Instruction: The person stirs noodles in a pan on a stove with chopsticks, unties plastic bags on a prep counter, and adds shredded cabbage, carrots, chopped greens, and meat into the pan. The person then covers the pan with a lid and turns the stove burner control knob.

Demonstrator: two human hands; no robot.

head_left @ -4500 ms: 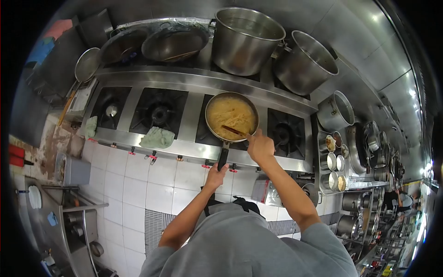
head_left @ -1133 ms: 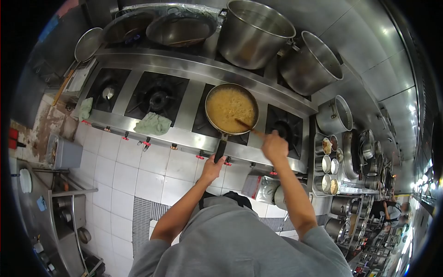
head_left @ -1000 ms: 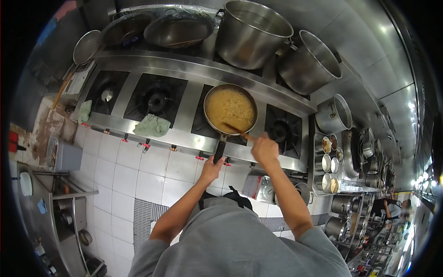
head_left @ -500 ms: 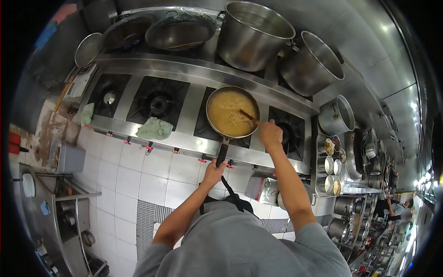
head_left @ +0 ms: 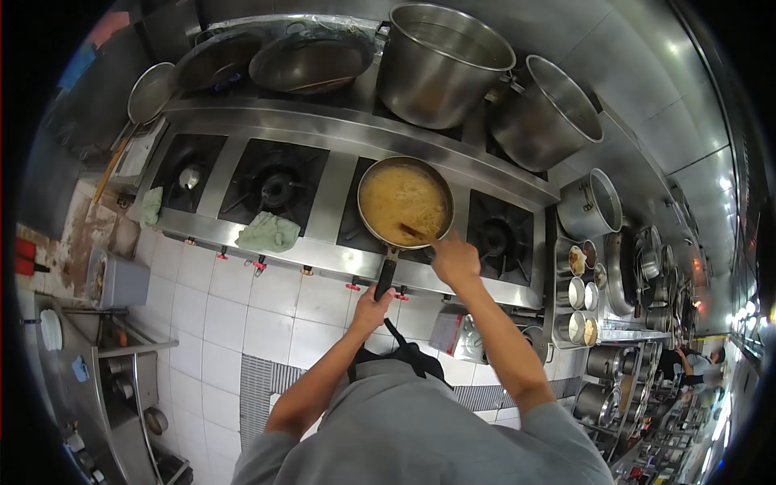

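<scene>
A frying pan (head_left: 364, 220) sits on a stove burner at the middle of the view, filled with noodles in yellowish broth (head_left: 402, 194). My left hand (head_left: 372, 310) is wrapped round its black handle (head_left: 385, 276). At the pan's lower right rim, my right hand (head_left: 456, 260) is closed on a brown stirring utensil (head_left: 415, 232), perhaps a wooden spatula. The utensil's end dips into the food near the front of the pan. Its grip is mostly hidden by my fingers, and I cannot make out its full shape.
Behind the burners stand two tall stockpots (head_left: 443, 69) and woks (head_left: 311, 65). A green cloth (head_left: 268, 233) lies on the stove's front edge. To the right are a smaller pot (head_left: 590, 204) and several seasoning tins (head_left: 575, 293). A strainer (head_left: 150, 93) rests at left.
My right hand has moved left and toward me, drawing the utensil from the pan's right side to its front. The left hand keeps its hold on the handle.
</scene>
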